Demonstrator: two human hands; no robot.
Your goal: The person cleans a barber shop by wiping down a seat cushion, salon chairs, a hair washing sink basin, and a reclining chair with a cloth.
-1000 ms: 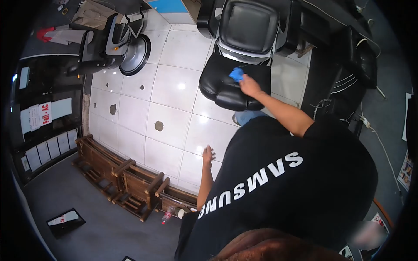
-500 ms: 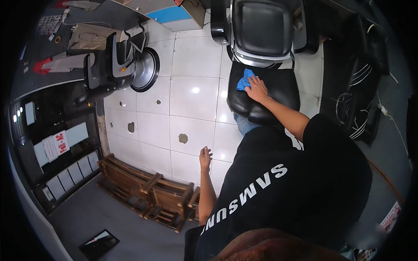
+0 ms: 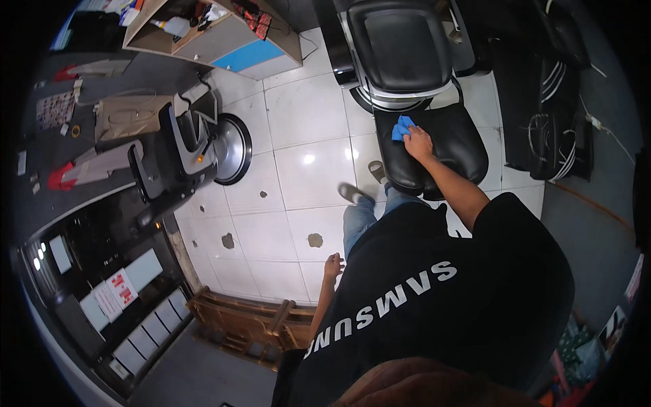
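Observation:
My right hand [image 3: 418, 143] is closed on a blue cloth [image 3: 402, 129], bunched at the fingertips. It presses the cloth on the near black pad [image 3: 444, 152] of a barber chair, close to the pad's far left corner. Beyond that pad lies the chair's larger black cushion [image 3: 400, 47], with armrests on both sides. My left hand [image 3: 333, 265] hangs low beside my body over the tiled floor. Nothing shows in its loosely bent fingers, and it touches nothing.
Another barber chair with a round metal base [image 3: 234, 149] stands at left. A wooden bench [image 3: 251, 322] is behind it, near my left arm. A cabinet with a blue drawer [image 3: 254, 55] stands at the back. Black bags [image 3: 553, 136] lie at right.
The view has shifted, bringing my feet and more of the cabinet into sight. My right hand still has the cloth on the pad, its fingers now more bunched around it.

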